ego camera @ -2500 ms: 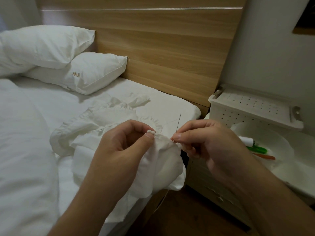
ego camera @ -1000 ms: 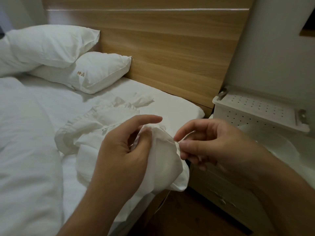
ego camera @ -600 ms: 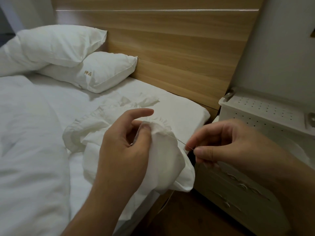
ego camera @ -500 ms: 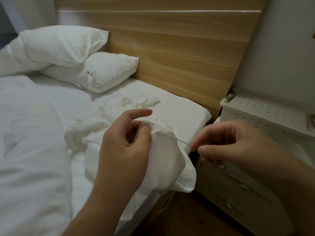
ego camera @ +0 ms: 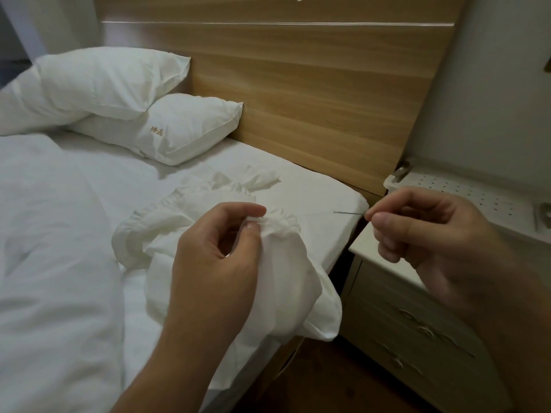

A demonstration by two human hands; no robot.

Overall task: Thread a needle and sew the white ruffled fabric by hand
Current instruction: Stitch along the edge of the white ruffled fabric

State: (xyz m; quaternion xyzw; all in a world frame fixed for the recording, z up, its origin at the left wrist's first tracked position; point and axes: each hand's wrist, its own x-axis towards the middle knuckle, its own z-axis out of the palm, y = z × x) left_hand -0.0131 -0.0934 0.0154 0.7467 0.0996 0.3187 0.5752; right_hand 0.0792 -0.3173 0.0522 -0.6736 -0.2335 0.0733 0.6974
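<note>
Left hand [ego camera: 214, 263] pinching gathered edge of white ruffled cotton fabric [ego camera: 280, 281]; right hand [ego camera: 423, 234] pinching thin steel needle [ego camera: 348, 212] (tip pointing left), apart from fabric.

A: What state was the white ruffled cotton fabric [ego camera: 277, 281] in?
B: Bunched and lifted off the bed at its near end. Gathered ruffle edge sat on top, pinched between thumb and forefinger of the left hand [ego camera: 217, 263]. The lower part hung down past the mattress corner; the rest trailed back over the sheet in loose folds.
A: And the thin steel sewing needle [ego camera: 348, 213]?
B: Clear of the cloth, lying roughly level, free end toward the ruffle, pinched at the other end by the right hand [ego camera: 423, 231]. It was well to the right of the fabric.
A: Thread?
B: Too fine to make out.
</note>
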